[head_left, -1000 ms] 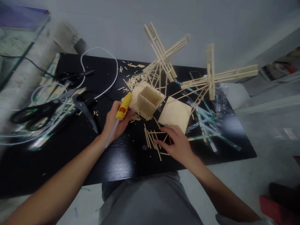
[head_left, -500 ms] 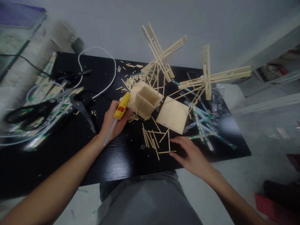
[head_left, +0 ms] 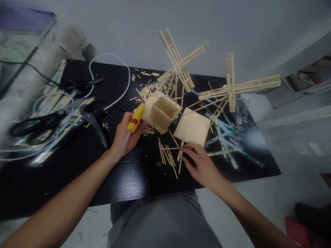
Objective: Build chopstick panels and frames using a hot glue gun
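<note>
At centre-left of the frame, the left hand (head_left: 123, 132) was closed round a yellow plastic glue gun (head_left: 136, 119), its translucent glue stick (head_left: 122, 146) reaching over the wrist; just right of centre, the right hand (head_left: 201, 164) had thumb and fingers narrowly parted beside thin, pale wooden sticks (head_left: 180, 156); whether it pinched one, I could not tell; mid-frame stood an open-topped, pale wooden box (head_left: 159, 117), its shadowed inside hard to make out; the bottom edge cut off both forearms (head_left: 74, 193).

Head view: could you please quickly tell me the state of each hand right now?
Left hand: closed, holding the yellow glue gun.
Right hand: open, thumb and forefinger apart at the thin sticks; firm grip cannot be told.
</note>
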`<state>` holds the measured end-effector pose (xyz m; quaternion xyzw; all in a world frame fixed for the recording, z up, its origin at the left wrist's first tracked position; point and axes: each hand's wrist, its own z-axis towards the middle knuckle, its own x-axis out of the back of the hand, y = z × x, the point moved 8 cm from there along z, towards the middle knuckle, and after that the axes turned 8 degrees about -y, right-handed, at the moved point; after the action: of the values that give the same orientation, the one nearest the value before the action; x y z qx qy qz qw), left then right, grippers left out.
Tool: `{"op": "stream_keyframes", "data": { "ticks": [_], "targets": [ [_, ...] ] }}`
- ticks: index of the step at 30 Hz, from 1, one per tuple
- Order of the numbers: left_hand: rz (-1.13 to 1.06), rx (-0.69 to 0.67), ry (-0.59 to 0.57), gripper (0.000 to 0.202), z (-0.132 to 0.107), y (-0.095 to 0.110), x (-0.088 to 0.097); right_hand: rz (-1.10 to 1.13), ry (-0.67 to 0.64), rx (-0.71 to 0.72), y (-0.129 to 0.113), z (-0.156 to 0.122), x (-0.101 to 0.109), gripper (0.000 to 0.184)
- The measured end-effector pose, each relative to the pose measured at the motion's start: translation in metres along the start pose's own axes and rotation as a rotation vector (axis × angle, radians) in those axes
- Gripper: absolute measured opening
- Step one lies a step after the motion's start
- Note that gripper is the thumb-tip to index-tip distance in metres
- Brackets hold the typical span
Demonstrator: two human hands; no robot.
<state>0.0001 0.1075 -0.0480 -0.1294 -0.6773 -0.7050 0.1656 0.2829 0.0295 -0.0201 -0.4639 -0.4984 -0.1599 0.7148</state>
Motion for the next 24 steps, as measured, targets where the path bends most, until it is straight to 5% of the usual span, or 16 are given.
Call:
{"op": "stream_keyframes", "data": {
  "ticks": [6,11,24],
  "targets": [
    [0.017,0.013,-0.005,0.034,0.000,-0.001,0.000,0.066,-0.017,-0.047,-0.001,-0.001,-0.003,0.038],
    [0.026,0.012,-0.010,0.033,0.000,0.001,0.000,0.052,-0.097,-0.041,-0.003,-0.011,-0.011,0.082],
    [0.042,0.021,-0.006,0.034,0.000,-0.003,0.000,0.037,0.072,-0.011,0.009,-0.004,-0.010,0.053]
  ]
}}
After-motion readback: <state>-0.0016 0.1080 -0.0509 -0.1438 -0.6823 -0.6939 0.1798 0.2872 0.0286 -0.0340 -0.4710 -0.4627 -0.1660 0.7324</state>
